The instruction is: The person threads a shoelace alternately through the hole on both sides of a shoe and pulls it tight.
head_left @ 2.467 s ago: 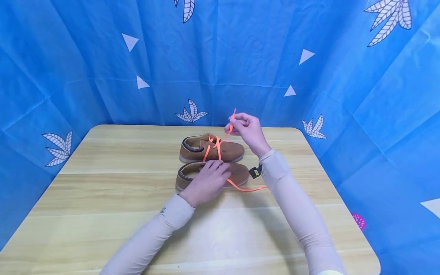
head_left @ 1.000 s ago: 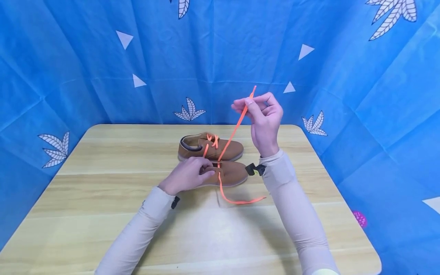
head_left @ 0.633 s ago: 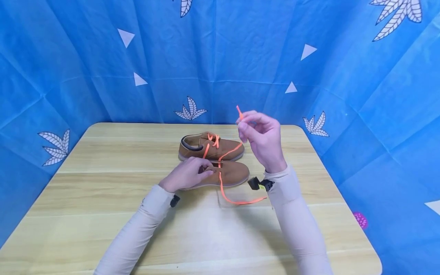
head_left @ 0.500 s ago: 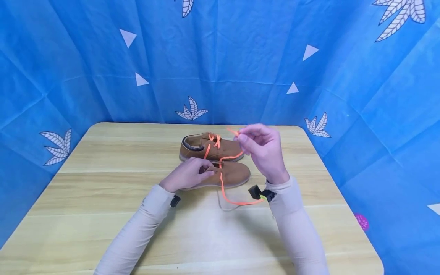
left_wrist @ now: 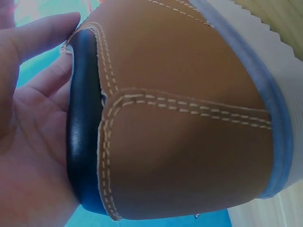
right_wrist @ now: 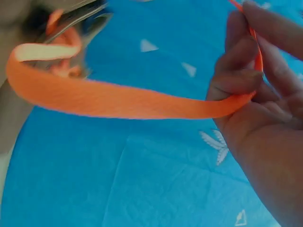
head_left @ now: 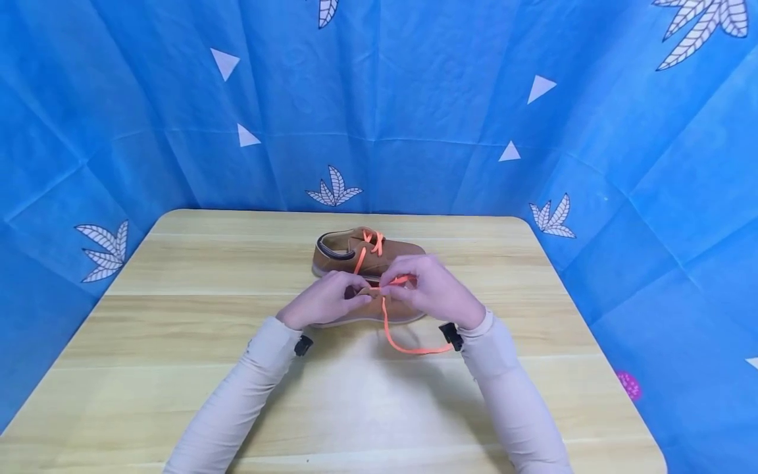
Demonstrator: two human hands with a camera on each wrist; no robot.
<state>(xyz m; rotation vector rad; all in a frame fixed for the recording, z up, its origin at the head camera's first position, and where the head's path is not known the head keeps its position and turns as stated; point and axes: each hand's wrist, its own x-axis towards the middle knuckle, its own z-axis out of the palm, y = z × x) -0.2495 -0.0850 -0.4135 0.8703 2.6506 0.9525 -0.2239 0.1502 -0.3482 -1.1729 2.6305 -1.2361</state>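
Note:
A brown shoe (head_left: 361, 314) lies on its sole across the table, toe to the right. My left hand (head_left: 326, 299) holds its upper edge by the lacing, thumb and fingers on either side of the leather; in the left wrist view the dark collar lining (left_wrist: 85, 127) runs along the palm. My right hand (head_left: 435, 289) pinches an orange shoelace (right_wrist: 132, 99) near its tip, close to the left fingertips over the shoe. A slack stretch of that lace loops beside the right hand. The other lace end (head_left: 408, 351) trails over the near side onto the table.
Just behind stands a second brown shoe (head_left: 340, 264), its orange lace (head_left: 378, 243) threaded through the eyelets. Both shoes are on a light wooden table (head_left: 177, 316). Blue patterned cloth (head_left: 379, 99) hangs behind and at both sides.
My right hand first drew the lace up high, then came down and left with its tip to the near shoe. My left hand shifted onto the shoe's edge and then stayed there.

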